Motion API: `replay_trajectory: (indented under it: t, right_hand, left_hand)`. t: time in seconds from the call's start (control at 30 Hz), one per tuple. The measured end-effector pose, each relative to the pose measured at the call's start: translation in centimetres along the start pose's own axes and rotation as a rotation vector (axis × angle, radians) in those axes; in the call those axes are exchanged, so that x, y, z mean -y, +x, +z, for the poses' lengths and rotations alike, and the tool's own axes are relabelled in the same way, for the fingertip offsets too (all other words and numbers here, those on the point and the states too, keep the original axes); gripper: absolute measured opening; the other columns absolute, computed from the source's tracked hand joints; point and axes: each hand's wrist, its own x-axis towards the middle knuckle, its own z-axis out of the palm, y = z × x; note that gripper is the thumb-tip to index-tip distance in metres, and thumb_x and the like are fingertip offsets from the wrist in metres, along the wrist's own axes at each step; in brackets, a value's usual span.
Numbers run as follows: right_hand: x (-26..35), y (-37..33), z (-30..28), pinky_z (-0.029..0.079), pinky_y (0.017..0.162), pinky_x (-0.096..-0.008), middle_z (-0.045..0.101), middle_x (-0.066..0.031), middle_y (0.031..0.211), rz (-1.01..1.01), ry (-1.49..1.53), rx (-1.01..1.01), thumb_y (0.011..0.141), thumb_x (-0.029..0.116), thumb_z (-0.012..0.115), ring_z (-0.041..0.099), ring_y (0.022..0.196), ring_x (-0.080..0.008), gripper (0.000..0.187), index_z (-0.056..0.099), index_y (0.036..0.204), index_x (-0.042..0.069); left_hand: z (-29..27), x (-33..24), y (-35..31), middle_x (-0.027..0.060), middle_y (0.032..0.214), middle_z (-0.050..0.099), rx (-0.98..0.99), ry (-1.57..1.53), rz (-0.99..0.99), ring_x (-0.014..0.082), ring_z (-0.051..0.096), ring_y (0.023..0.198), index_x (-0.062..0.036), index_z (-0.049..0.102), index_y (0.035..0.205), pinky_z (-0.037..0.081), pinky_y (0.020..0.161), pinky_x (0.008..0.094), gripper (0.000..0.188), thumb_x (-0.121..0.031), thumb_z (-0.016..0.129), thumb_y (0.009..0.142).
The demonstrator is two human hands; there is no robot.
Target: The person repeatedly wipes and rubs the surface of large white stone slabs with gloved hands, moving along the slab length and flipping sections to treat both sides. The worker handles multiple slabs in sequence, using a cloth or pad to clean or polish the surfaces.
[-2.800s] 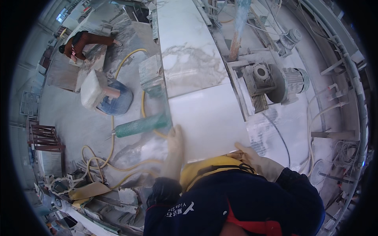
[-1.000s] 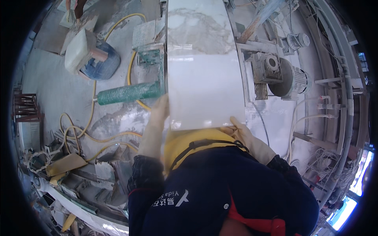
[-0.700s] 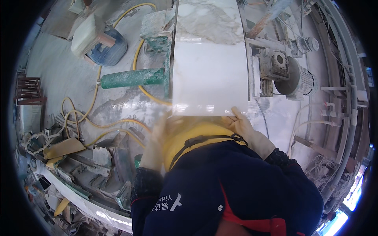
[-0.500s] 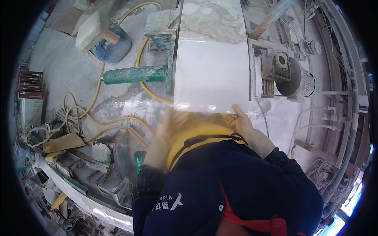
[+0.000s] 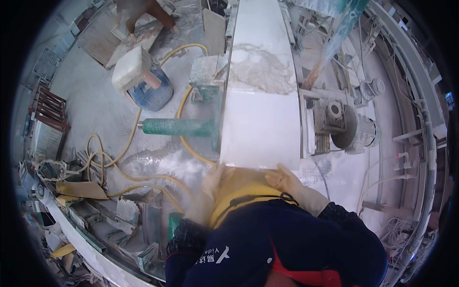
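Observation:
A white marble-patterned slab (image 5: 260,129) with grey-brown veining extends away from me over a narrow conveyor. Its near edge meets the front of my yellow apron (image 5: 246,184). At the left corner of that edge is my left hand (image 5: 213,181), in a pale glove, its thumb at the slab and its fingers partly blurred. My right hand (image 5: 284,182), gloved likewise, is near the right corner, thumb up against the edge and fingers curled inward just below it. Both hands look closed on the slab's edge; the slab's underside is hidden.
Left of the conveyor, a green roller (image 5: 177,126) juts out and a yellow hose (image 5: 129,177) loops across the wet floor. A blue drum (image 5: 153,93) stands farther off. A motor with gearbox (image 5: 354,126) flanks the right side. Scrap pieces (image 5: 126,215) pile up at near left.
The view has shifted, so the slab, roller and motor sit lower in the picture and more of the far conveyor shows. Both hands stay at the slab's near edge.

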Motion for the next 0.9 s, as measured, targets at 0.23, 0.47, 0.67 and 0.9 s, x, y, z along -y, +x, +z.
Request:
replay_trajectory:
  t: [0.23, 0.47, 0.67, 0.9]
  right_hand:
    - [0.2, -0.2, 4.9, 0.059, 0.083, -0.0367, 0.069, -0.0153, 0.114, -0.089, -0.547, -0.085, 0.103, 0.031, 0.061, 0.069, 0.094, -0.0216, 0.038, 0.062, 0.128, 0.001]
    - [2.6, -2.7, 10.3, 0.054, 0.093, -0.0387, 0.073, -0.0171, 0.115, -0.425, -1.516, -0.038, 0.101, 0.021, 0.06, 0.069, 0.106, -0.0307, 0.033, 0.066, 0.128, 0.002]
    - [2.9, 2.9, 11.1, 0.028, 0.119, -0.0506, 0.052, -0.0188, 0.147, -1.204, -2.331, 0.055, 0.098, 0.026, 0.057, 0.041, 0.139, -0.0431, 0.039, 0.064, 0.132, 0.008]
    - [2.8, 5.5, 10.3, 0.02, 0.123, -0.0521, 0.048, -0.0157, 0.152, -1.296, -2.342, 0.061, 0.099, 0.028, 0.053, 0.034, 0.146, -0.0402, 0.042, 0.06, 0.137, 0.011]
  left_hand:
    - [-0.6, 1.0, 2.0, 0.0048, 0.097, 0.071, -0.124, 0.754, 0.429, 0.0147, 0.066, 0.081, -0.006, 0.068, 0.109, 0.053, 0.069, 0.0323, 0.033, -0.037, 0.062, 0.1]
    - [-0.2, 0.4, 1.6, 0.0216, 0.125, 0.065, 0.052, -0.164, -0.014, 0.0315, 0.067, 0.114, 0.0052, 0.053, 0.127, 0.052, 0.102, 0.04, 0.053, -0.043, 0.049, 0.106]
    - [0.5, -0.6, 0.9, 0.0235, 0.131, 0.061, 0.07, -0.227, -0.014, 0.031, 0.063, 0.121, 0.0064, 0.049, 0.132, 0.05, 0.107, 0.0399, 0.059, -0.046, 0.046, 0.106]
    - [0.6, -0.3, 1.4, 0.0221, 0.128, 0.062, 0.054, -0.23, 0.009, 0.0302, 0.064, 0.119, 0.0058, 0.049, 0.13, 0.051, 0.104, 0.0394, 0.056, -0.045, 0.047, 0.106]
